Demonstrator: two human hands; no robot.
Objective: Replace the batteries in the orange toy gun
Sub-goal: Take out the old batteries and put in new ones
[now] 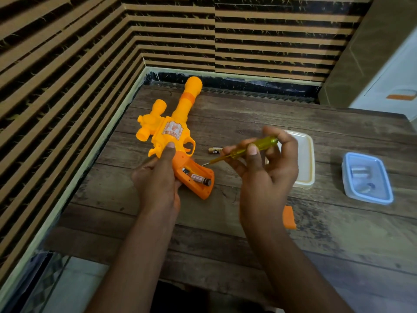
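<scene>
The orange toy gun (172, 123) lies on the wooden table (248, 222), barrel pointing away. My left hand (158, 179) grips it where the body meets the grip, thumb on the yellow body. The grip's battery bay is uncovered, with one battery (200, 178) inside it. My right hand (264, 163) holds a yellow-handled screwdriver (246, 149), its metal tip hovering just right of the grip. A loose battery (215, 150) lies on the table beyond the screwdriver. The orange battery cover (290, 218) rests to the right of my right wrist.
A white shallow tray (304, 159) sits behind my right hand. A clear blue-rimmed container (366, 177) holding small items stands at the right. Slatted walls close the table's left and far sides.
</scene>
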